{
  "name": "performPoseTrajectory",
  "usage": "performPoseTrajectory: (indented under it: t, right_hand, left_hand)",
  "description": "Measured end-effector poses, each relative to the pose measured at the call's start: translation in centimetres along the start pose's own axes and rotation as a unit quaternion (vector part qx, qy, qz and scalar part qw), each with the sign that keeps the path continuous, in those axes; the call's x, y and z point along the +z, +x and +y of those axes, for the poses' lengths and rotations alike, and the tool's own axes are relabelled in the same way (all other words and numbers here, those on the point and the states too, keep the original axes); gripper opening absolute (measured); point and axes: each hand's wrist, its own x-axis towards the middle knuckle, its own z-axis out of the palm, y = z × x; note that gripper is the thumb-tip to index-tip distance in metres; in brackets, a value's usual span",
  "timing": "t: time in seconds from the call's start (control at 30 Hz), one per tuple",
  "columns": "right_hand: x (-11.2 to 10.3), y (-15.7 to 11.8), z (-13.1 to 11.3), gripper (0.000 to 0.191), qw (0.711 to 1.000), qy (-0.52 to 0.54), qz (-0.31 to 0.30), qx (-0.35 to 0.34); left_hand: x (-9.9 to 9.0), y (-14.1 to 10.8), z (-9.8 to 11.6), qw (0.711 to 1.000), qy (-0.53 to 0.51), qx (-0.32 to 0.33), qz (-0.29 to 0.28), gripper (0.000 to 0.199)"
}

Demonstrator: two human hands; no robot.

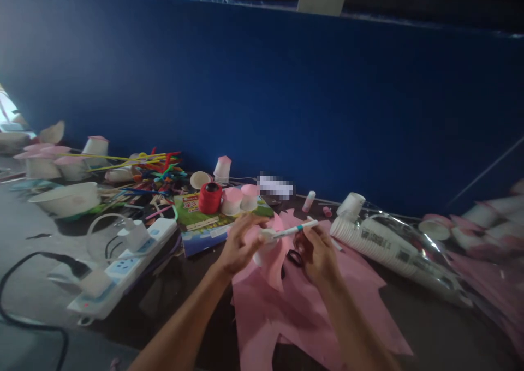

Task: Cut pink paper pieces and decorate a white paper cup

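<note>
Between the fingers of my left hand (241, 245) is a white paper cup (258, 258), partly hidden by the hand. A loose piece of pink paper (276, 270) stands up against the cup's right side. My right hand (319, 251) pinches a white marker pen (292, 230) with a teal band, its far end pointing left over the cup. Below the right hand, black scissor handles (295, 257) show, the rest hidden. Under both hands lie large cut sheets of pink paper (323, 311).
A red spool of thread (210, 198) and pink-topped cups rest on a green booklet (204, 232). Behind are a glue stick (309, 201) and its pink cap (327, 211). Stacked cups in plastic (388, 245) lie right. Leftward are a power strip (123, 267), pipe cleaners (164, 166) and a bowl (67, 201).
</note>
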Motion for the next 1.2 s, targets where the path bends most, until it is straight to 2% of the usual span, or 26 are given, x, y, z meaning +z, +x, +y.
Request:
performPoseTrajectory:
  t: [0.07, 0.2, 0.3, 0.43, 0.53, 0.63, 0.73, 0.87, 0.93, 1.0, 1.1, 1.2]
  right_hand:
    - [0.3, -0.3, 0.3, 0.022, 1.0, -0.002, -0.012, -0.005]
    - [0.3, -0.4, 0.3, 0.024, 1.0, -0.012, -0.022, -0.017]
    - [0.0, -0.4, 0.0, 0.035, 0.998, -0.064, 0.009, -0.024]
    - [0.1, -0.9, -0.4, 0.04, 0.99, -0.12, 0.069, -0.016]
    - [0.1, -1.2, -0.5, 0.038, 0.994, -0.101, 0.038, -0.008]
    - [-0.1, -1.2, -0.5, 0.035, 0.994, -0.107, 0.007, -0.014]
    - [-0.3, -1.0, -0.9, 0.037, 0.986, -0.158, -0.017, -0.039]
    - [-0.3, -1.2, -1.4, 0.042, 0.956, -0.272, -0.108, -0.021]
    - [-0.3, -1.4, -1.5, 0.04, 0.949, -0.293, -0.114, -0.028]
    - [-0.3, -1.6, -1.4, 0.038, 0.951, -0.285, -0.11, -0.041]
    - [-0.5, -1.7, -1.2, 0.034, 0.962, -0.242, -0.116, -0.042]
    - [-0.7, -1.8, -1.2, 0.028, 0.972, -0.187, -0.136, -0.032]
  left_hand:
    - [0.1, -0.1, 0.4, 0.994, 0.089, 0.048, -0.037, 0.038]
    - [0.7, -0.3, 0.4, 0.97, 0.212, 0.098, -0.06, 0.018]
    - [1.1, -0.6, 0.7, 0.952, 0.262, 0.146, -0.068, 0.017]
    - [1.6, -0.9, 1.5, 0.897, 0.362, 0.239, -0.082, 0.023]
    - [2.2, -1.0, 2.0, 0.867, 0.402, 0.277, -0.1, 0.034]
    - [2.7, -1.0, 2.3, 0.875, 0.389, 0.261, -0.121, 0.025]
    - [3.0, -1.1, 2.7, 0.902, 0.351, 0.199, -0.153, 0.02]
    - [3.1, -1.1, 3.5, 0.933, 0.288, 0.117, -0.182, 0.028]
    - [3.0, -1.0, 3.8, 0.932, 0.291, 0.11, -0.184, 0.032]
    - [3.1, -1.0, 4.0, 0.926, 0.314, 0.119, -0.174, 0.033]
    - [3.1, -1.1, 4.3, 0.917, 0.335, 0.126, -0.177, 0.018]
    - [3.0, -1.3, 5.0, 0.933, 0.296, 0.091, -0.181, 0.016]
